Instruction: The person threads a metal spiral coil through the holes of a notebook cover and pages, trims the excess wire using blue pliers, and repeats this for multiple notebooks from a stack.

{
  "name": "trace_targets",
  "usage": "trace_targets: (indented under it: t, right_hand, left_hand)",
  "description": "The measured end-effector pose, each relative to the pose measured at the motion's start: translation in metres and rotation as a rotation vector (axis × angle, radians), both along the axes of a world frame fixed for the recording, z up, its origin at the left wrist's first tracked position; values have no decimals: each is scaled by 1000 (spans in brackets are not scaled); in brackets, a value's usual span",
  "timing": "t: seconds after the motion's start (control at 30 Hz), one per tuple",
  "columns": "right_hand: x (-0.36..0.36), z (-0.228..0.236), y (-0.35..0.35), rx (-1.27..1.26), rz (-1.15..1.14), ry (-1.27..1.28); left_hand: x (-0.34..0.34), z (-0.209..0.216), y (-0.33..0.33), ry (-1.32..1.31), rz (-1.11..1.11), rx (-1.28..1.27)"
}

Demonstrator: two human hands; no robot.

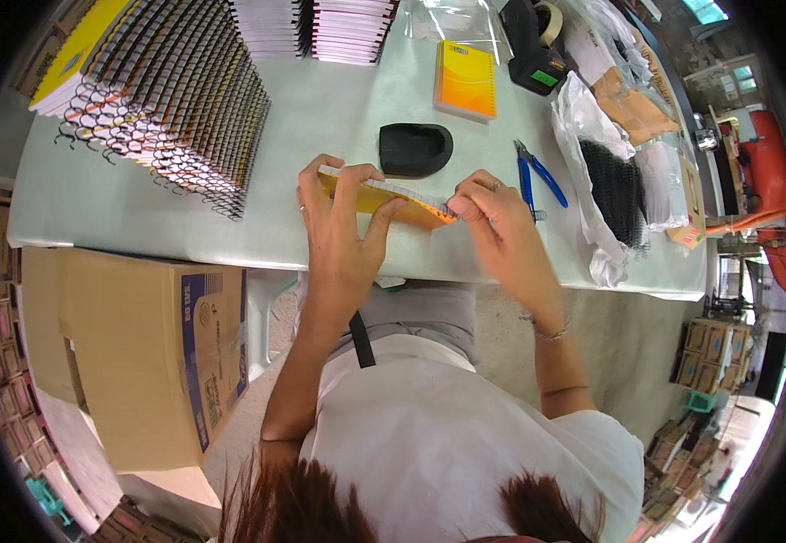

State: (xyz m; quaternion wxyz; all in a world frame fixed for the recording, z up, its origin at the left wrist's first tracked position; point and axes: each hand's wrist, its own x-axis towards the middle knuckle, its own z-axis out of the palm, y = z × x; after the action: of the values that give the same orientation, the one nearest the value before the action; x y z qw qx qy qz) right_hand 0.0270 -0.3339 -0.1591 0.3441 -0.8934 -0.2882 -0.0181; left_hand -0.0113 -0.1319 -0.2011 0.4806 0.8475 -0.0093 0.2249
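A small yellow-orange notebook (404, 207) is held tilted above the near part of the table, its page edges showing along the top. My left hand (342, 217) grips its left part, thumb on the near cover and fingers over the far side. At the notebook's right end my right hand (500, 222) is closed in a pinch on the corner, where a bit of wire binding shows; the fingertips partly hide it. Just beyond the notebook lies a black rounded block (415, 149). Blue-handled cutting pliers (538, 175) rest to the right of my right hand.
Tall stacks of spiral notebooks (176, 100) stand at the left. Farther back lie another yellow notebook (465, 80) and a black tape dispenser (535, 56). Black wire coils (608, 192) sit in white wrapping at the right. A cardboard box (130, 353) stands by the table's near left edge.
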Motion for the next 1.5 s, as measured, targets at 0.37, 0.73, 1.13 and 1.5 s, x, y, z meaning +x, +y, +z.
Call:
trace_targets:
  t: [0.37,0.73,1.13,1.5]
  right_hand:
    - [67,-17,13,9,165,160]
    - [62,-3,-41,330,406,743]
    - [42,15,-42,172,309,771]
    - [44,3,-28,189,118,670]
  left_hand:
    - [3,-3,30,23,-149,-76]
    - [11,-28,18,9,-136,-204]
    - [14,-26,20,51,-175,-248]
    - [19,-30,25,34,-197,-268]
